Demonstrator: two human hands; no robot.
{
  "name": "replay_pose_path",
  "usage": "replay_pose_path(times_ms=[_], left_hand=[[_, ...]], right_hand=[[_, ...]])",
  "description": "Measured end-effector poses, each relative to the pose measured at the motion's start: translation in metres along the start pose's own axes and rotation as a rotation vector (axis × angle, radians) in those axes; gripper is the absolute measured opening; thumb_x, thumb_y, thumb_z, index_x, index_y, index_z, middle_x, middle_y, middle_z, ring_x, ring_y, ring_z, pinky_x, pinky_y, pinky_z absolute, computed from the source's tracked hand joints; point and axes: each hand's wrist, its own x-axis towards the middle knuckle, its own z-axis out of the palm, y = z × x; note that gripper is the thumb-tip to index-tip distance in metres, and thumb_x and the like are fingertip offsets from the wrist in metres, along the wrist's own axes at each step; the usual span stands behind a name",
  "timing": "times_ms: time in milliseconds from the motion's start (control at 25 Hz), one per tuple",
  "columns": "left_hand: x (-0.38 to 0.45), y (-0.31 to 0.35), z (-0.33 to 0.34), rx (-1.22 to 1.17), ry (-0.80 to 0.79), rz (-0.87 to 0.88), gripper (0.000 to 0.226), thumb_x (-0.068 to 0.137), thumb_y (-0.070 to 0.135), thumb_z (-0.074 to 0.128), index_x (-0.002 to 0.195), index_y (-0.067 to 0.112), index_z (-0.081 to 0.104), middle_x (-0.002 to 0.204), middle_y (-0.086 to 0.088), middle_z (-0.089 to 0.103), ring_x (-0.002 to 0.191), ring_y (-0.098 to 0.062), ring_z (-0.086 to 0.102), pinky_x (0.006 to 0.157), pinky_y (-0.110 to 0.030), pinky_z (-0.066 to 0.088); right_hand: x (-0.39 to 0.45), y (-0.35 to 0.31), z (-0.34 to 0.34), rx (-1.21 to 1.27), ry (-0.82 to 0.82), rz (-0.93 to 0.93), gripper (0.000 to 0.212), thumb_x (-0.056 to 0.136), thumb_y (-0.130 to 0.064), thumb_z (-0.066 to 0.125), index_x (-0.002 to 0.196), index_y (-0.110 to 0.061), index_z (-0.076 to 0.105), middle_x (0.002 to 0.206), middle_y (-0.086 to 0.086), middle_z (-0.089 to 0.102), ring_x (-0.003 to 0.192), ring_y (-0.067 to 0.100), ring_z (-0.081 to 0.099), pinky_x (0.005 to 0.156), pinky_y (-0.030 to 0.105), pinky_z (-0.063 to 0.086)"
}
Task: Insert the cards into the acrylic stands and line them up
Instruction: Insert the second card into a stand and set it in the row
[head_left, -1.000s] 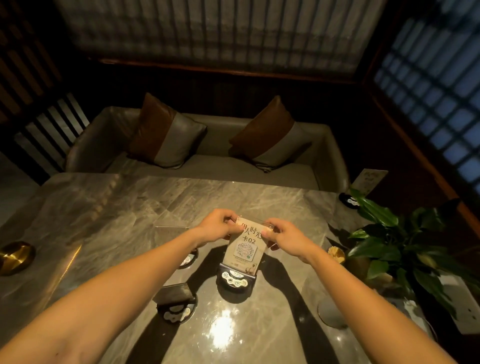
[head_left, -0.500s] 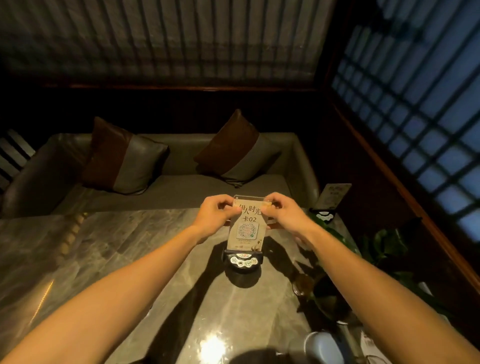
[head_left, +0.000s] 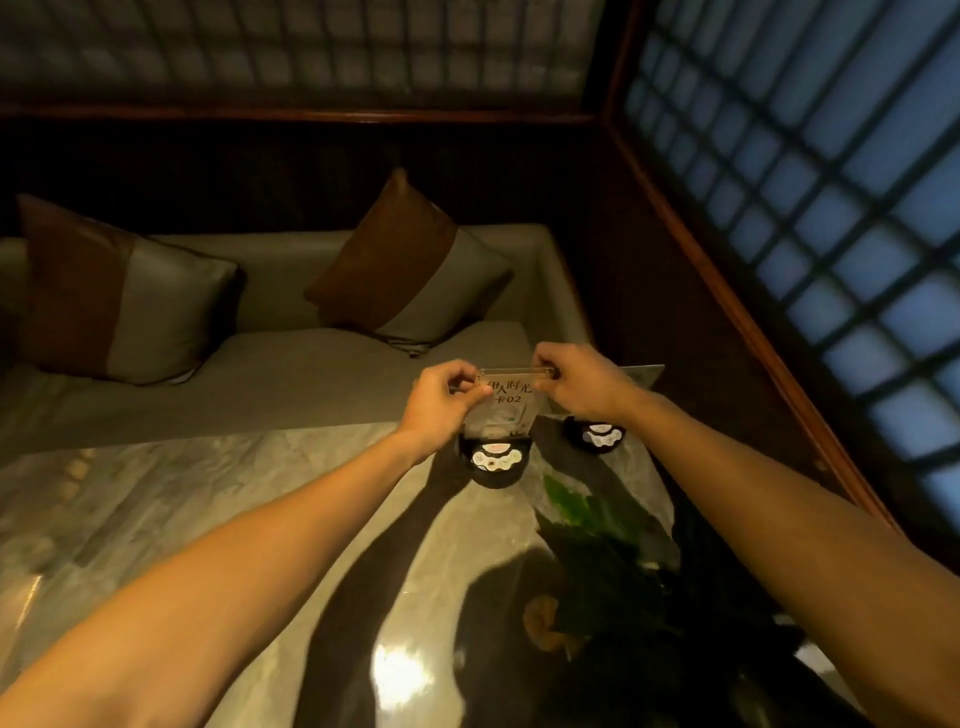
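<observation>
1. Nearest the camera, two bare forearms reach forward over a glossy marble worktop (head_left: 156, 493) that carries their dark shadows and a bright glare spot.
2. At the right near edge stands a leafy green plant (head_left: 587, 519), mostly in shadow under the right forearm.
3. Further out, the left hand (head_left: 441, 402) pinches the top left corner of an acrylic stand (head_left: 511, 371), thumb and fingers closed on it.
4. The right hand (head_left: 582, 379) pinches the top right corner of the same stand in the same way.
5. Inside the stand sits a card (head_left: 506, 402) printed with dark characters and "02"; it is upright, tilted slightly back.
6. The stand's round black base (head_left: 493, 460) rests on the worktop near its far edge.
7. Just to the right, a second stand (head_left: 597, 434) with a black base stands on the worktop, partly hidden behind the right wrist.
8. Beyond the worktop is a grey sofa (head_left: 291, 364) with two brown-and-grey cushions (head_left: 410, 270).
9. A lattice window (head_left: 831, 197) fills the right wall.
</observation>
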Motion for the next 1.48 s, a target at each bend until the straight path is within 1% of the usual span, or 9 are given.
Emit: replay_pose_path(times_ms=[160, 240, 320, 400, 680, 880, 1040, 1200, 1480], left_hand=[[0.031, -0.01, 0.034, -0.042, 0.005, -0.054, 0.013, 0.09, 0.007, 0.073, 0.098, 0.0, 0.067, 0.078, 0.004, 0.063, 0.068, -0.001, 0.058, 0.058, -0.007, 0.047], [0.047, -0.018, 0.048, -0.042, -0.007, -0.058, 0.009, 0.089, 0.006, 0.073, 0.094, 0.004, 0.066, 0.076, 0.005, 0.063, 0.068, -0.001, 0.058, 0.058, -0.007, 0.047], [0.056, -0.022, 0.057, -0.05, -0.034, -0.061, 0.009, 0.089, 0.004, 0.073, 0.095, 0.004, 0.066, 0.077, 0.004, 0.063, 0.068, -0.001, 0.059, 0.058, -0.007, 0.047], [0.066, -0.028, 0.065, -0.069, -0.063, -0.082, 0.01, 0.089, 0.002, 0.072, 0.097, 0.002, 0.065, 0.077, 0.002, 0.063, 0.068, -0.002, 0.059, 0.058, -0.007, 0.048], [0.083, -0.04, 0.081, -0.107, -0.135, -0.096, 0.016, 0.089, 0.001, 0.072, 0.084, 0.013, 0.062, 0.073, 0.003, 0.064, 0.063, 0.004, 0.064, 0.062, -0.011, 0.052], [0.084, -0.043, 0.085, -0.125, -0.156, -0.091, 0.017, 0.089, 0.008, 0.073, 0.083, 0.02, 0.064, 0.084, 0.0, 0.069, 0.083, -0.013, 0.069, 0.074, -0.024, 0.057], [0.08, -0.036, 0.087, -0.108, -0.162, -0.08, 0.011, 0.088, 0.002, 0.073, 0.09, 0.01, 0.065, 0.075, 0.003, 0.063, 0.066, -0.003, 0.061, 0.068, -0.016, 0.052], [0.082, -0.035, 0.086, -0.112, -0.18, -0.078, 0.016, 0.088, 0.002, 0.073, 0.085, 0.014, 0.063, 0.073, 0.001, 0.063, 0.07, -0.009, 0.061, 0.072, -0.024, 0.054], [0.082, -0.036, 0.086, -0.112, -0.184, -0.094, 0.018, 0.09, 0.005, 0.072, 0.082, 0.018, 0.062, 0.078, 0.003, 0.064, 0.074, -0.005, 0.062, 0.068, -0.018, 0.055]], right_hand=[[0.02, 0.039, 0.001, -0.064, -0.016, -0.002, 0.008, 0.098, -0.016, 0.06, 0.101, -0.023, 0.057, 0.115, 0.003, 0.069, 0.105, 0.019, 0.066, 0.07, 0.019, 0.053], [0.032, 0.056, 0.003, -0.114, -0.036, 0.007, 0.014, 0.098, -0.02, 0.06, 0.097, -0.033, 0.053, 0.112, 0.0, 0.07, 0.107, 0.02, 0.065, 0.092, 0.035, 0.055], [0.039, 0.068, 0.003, -0.237, -0.038, -0.004, 0.016, 0.098, -0.023, 0.059, 0.097, -0.036, 0.051, 0.107, -0.003, 0.072, 0.11, 0.021, 0.063, 0.116, 0.051, 0.034], [0.047, 0.08, 0.003, -0.285, -0.034, -0.014, 0.011, 0.099, -0.022, 0.057, 0.104, -0.031, 0.057, 0.106, -0.002, 0.072, 0.114, 0.021, 0.061, 0.123, 0.053, 0.015], [0.052, 0.098, 0.001, -0.258, -0.071, 0.005, 0.017, 0.097, -0.019, 0.059, 0.1, -0.035, 0.053, 0.108, -0.005, 0.073, 0.121, 0.018, 0.059, 0.124, 0.052, 0.001], [0.05, 0.105, 0.003, -0.252, -0.032, -0.003, 0.016, 0.098, -0.019, 0.058, 0.099, -0.034, 0.053, 0.104, -0.006, 0.072, 0.118, 0.018, 0.06, 0.124, 0.053, 0.003], [0.051, 0.111, 0.005, -0.253, 0.017, 0.001, 0.011, 0.097, -0.019, 0.059, 0.105, -0.028, 0.059, 0.095, -0.008, 0.07, 0.11, 0.017, 0.063, 0.123, 0.053, 0.008], [0.048, 0.111, 0.004, -0.225, -0.002, 0.016, 0.013, 0.098, -0.018, 0.059, 0.107, -0.027, 0.06, 0.099, -0.007, 0.072, 0.109, 0.015, 0.063, 0.124, 0.051, 0.006], [0.044, 0.108, 0.001, -0.2, -0.031, 0.034, 0.011, 0.099, -0.019, 0.058, 0.102, -0.03, 0.057, 0.105, -0.005, 0.073, 0.115, 0.015, 0.062, 0.124, 0.05, 0.003]])
